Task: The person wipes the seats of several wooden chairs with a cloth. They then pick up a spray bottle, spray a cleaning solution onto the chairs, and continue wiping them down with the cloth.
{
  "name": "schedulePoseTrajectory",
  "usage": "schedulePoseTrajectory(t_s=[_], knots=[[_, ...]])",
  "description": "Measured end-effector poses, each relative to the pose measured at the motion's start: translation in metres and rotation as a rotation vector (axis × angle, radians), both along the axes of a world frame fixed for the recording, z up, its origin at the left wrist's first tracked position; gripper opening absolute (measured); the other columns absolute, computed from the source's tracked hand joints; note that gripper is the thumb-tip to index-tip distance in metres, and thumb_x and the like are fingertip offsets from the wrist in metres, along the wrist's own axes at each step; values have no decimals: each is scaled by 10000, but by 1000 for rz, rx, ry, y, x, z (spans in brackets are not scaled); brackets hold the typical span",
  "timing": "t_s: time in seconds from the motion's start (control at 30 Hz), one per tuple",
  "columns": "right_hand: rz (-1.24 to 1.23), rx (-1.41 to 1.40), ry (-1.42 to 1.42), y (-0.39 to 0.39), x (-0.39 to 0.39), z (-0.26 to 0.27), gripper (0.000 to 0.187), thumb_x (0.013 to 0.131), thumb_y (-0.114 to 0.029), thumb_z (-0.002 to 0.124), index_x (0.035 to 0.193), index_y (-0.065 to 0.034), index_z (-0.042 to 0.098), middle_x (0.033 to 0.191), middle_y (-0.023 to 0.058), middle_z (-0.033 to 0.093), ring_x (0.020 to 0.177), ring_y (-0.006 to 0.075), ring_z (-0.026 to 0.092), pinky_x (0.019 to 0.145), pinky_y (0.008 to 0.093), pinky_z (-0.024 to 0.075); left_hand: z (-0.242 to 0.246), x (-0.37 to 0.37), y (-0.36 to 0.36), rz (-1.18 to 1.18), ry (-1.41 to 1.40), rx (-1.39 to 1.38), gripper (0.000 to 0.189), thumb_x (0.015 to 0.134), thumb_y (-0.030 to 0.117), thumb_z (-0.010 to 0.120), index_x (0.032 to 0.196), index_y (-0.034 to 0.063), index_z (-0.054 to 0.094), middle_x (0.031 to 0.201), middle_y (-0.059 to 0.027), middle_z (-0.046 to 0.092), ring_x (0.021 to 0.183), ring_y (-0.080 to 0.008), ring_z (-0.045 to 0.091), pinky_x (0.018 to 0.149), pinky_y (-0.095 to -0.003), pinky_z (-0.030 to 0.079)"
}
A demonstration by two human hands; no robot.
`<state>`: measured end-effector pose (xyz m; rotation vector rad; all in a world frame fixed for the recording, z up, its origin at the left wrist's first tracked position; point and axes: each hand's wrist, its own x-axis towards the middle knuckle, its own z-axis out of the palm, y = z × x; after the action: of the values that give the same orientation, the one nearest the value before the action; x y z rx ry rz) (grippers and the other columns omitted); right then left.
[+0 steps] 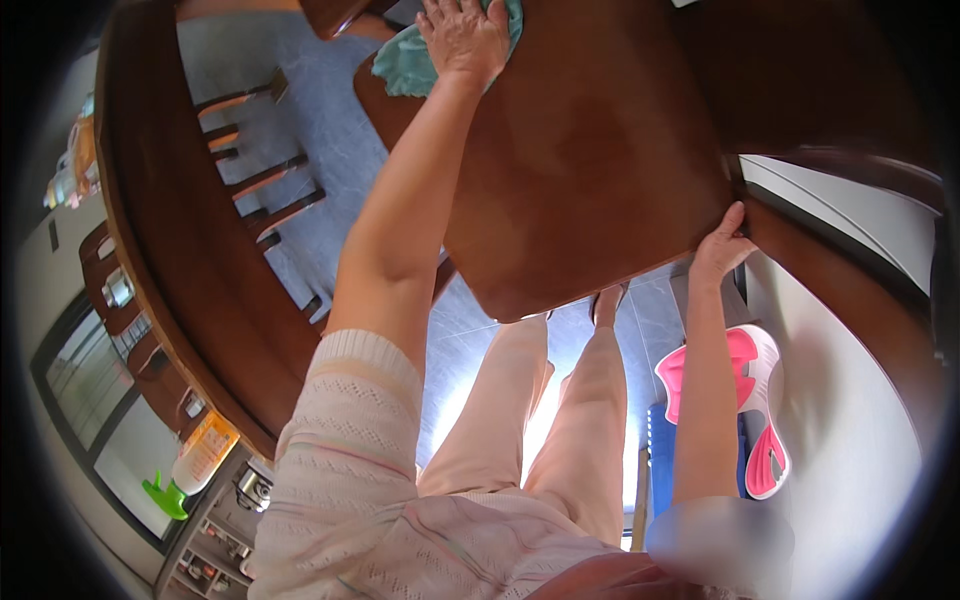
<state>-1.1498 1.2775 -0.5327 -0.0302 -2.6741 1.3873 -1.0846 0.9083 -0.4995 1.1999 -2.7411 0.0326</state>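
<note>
My left hand [466,39] lies palm down with spread fingers on a green cloth [405,66], pressing it against the far left part of a brown wooden chair seat [577,157]. The cloth is bunched and sticks out past the hand. At the near right corner of the seat, my right hand [721,251] grips the edge, its thumb up along the side. Its other fingers are partly hidden. The seat surface is smooth and slightly glossy, with a few darker patches in the middle.
A dark wooden table [187,247] curves along the left, with a spray bottle [202,454] with a green trigger by its edge. Chair legs [266,176] stand on the grey tiled floor [337,120]. A pink and white plastic object [761,367] and a blue plastic item [661,457] lie right, beside a white wall [832,375].
</note>
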Motion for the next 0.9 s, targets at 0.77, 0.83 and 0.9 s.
schedulePoseTrajectory(t_s=[0.77,0.83,0.9], knots=[[-3,12,-199,15,0,-11,548,872,-376,596,1147,76,454,1111,226,559,970,324,548,838,385,436,8,-84,129,-362,279,138,472,780,264,576,1192,42,520,1284,-149,412,1244,-344,327,1028,-459,254],[-21,25,-205,19,0,-17,561,869,-402,596,1152,61,451,1115,210,555,961,301,544,836,376,431,13,-100,103,-309,230,338,498,765,251,602,1202,38,497,1283,-144,414,1248,-346,321,1022,-453,260],[-18,16,-173,8,4,-8,543,874,-394,593,1165,41,452,1125,197,554,967,296,539,852,371,420,16,-119,85,-144,217,347,393,826,227,540,1164,27,532,1205,-214,524,1163,-336,469,966,-399,380]])
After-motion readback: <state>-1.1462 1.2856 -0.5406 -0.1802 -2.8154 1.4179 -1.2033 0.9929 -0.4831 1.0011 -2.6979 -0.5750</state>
